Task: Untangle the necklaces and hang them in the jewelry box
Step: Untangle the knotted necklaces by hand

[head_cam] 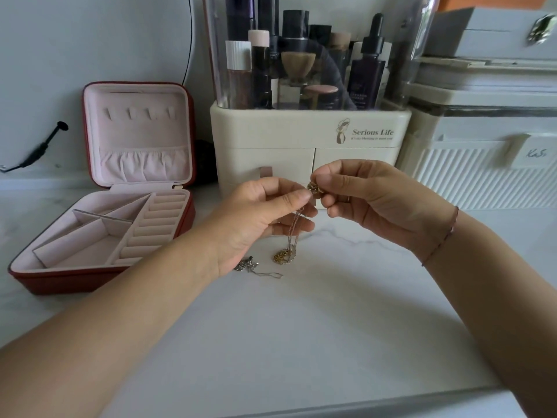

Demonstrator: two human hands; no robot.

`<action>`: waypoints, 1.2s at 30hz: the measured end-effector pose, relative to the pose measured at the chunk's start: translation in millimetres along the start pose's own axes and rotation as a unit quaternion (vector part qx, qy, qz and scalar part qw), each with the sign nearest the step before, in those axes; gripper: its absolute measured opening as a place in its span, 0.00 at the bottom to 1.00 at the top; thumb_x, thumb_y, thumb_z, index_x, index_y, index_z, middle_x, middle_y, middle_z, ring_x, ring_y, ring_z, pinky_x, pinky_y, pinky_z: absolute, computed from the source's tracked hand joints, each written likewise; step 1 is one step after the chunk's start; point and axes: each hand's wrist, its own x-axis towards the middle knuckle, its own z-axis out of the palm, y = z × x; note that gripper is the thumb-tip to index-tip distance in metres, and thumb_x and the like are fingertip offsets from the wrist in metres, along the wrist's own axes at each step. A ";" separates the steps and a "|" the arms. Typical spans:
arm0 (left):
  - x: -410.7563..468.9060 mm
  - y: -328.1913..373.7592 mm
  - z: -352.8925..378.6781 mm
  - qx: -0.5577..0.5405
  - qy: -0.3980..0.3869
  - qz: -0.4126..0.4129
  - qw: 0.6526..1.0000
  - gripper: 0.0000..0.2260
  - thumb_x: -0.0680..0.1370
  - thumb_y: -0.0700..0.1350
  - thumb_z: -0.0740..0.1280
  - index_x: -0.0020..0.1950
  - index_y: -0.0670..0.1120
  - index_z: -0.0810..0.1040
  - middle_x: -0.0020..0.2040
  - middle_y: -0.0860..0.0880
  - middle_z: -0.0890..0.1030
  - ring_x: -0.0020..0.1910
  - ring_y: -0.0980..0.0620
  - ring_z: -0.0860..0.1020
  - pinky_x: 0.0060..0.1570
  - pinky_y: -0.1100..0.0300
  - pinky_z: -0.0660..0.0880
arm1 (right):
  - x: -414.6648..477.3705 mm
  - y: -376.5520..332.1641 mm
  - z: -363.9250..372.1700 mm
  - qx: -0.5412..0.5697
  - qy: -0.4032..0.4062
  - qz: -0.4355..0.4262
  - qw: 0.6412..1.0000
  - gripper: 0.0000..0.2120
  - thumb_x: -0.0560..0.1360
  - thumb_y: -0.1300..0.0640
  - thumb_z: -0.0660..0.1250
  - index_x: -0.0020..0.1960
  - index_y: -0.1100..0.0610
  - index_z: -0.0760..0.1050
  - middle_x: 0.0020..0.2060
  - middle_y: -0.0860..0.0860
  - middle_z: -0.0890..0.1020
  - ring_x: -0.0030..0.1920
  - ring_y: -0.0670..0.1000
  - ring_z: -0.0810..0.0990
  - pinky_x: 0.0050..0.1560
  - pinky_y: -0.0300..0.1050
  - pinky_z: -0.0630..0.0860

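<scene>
The head view looks down on a white marble-patterned surface (301, 327) with thin grey veins, standing against a pale grey wall (90, 40). At the left of the surface is a square red jewelry box with pink lining (102, 236), its lid (138, 134) upright and open; the lid has a row of small hooks and a gathered pocket, and the base has dividers and ring rolls. Behind the hands is a cream plastic cosmetic organizer (301, 137) with the words "Serious Life", full of dark bottles under a clear cover. At the right are white ribbed storage boxes (482, 170).

Both hands are raised above the surface, close together. The left hand (259, 218) and the right hand (373, 200) each pinch with thumb and fingers a small gold tangled knot of necklaces (315, 188). Thin chains hang down from it to a gold pendant (283, 256) that seems to touch the surface. Just beside, a silver chain (256, 268) lies on the surface.
</scene>
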 end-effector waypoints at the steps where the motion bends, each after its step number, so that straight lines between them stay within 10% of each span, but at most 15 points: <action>1: 0.7 -0.4 0.3 0.008 0.007 0.007 1.000 0.07 0.73 0.44 0.67 0.47 0.43 0.79 0.40 0.46 0.84 0.41 0.48 0.83 0.45 0.59 0.79 | 0.1 0.0 -0.1 -0.001 0.000 0.001 1.000 0.06 0.68 0.61 0.68 0.44 0.62 0.77 0.35 0.54 0.78 0.31 0.45 0.77 0.33 0.34 0.76; 8: 2.5 -1.2 -0.4 0.104 0.057 0.062 0.991 0.06 0.78 0.41 0.65 0.48 0.43 0.81 0.38 0.51 0.83 0.39 0.59 0.79 0.46 0.65 0.76 | 0.5 0.5 -1.7 -0.025 -0.009 0.025 0.999 0.11 0.66 0.62 0.69 0.49 0.62 0.78 0.37 0.53 0.79 0.31 0.45 0.75 0.33 0.34 0.75; 17: 5.0 1.5 -1.1 -0.032 0.029 -0.039 0.998 0.08 0.78 0.43 0.64 0.39 0.45 0.75 0.35 0.49 0.81 0.37 0.52 0.80 0.41 0.61 0.75 | -0.2 0.2 -4.1 -0.062 0.011 0.006 0.998 0.09 0.66 0.62 0.70 0.46 0.61 0.79 0.34 0.52 0.78 0.32 0.44 0.75 0.34 0.34 0.75; 36: 6.4 3.2 -11.7 0.006 0.098 -0.051 0.994 0.12 0.79 0.47 0.62 0.36 0.47 0.71 0.29 0.50 0.73 0.26 0.53 0.69 0.29 0.62 0.66 | -3.8 -16.1 -21.3 0.117 0.059 -0.108 0.985 0.04 0.74 0.59 0.64 0.43 0.56 0.77 0.36 0.50 0.78 0.33 0.44 0.73 0.33 0.34 0.70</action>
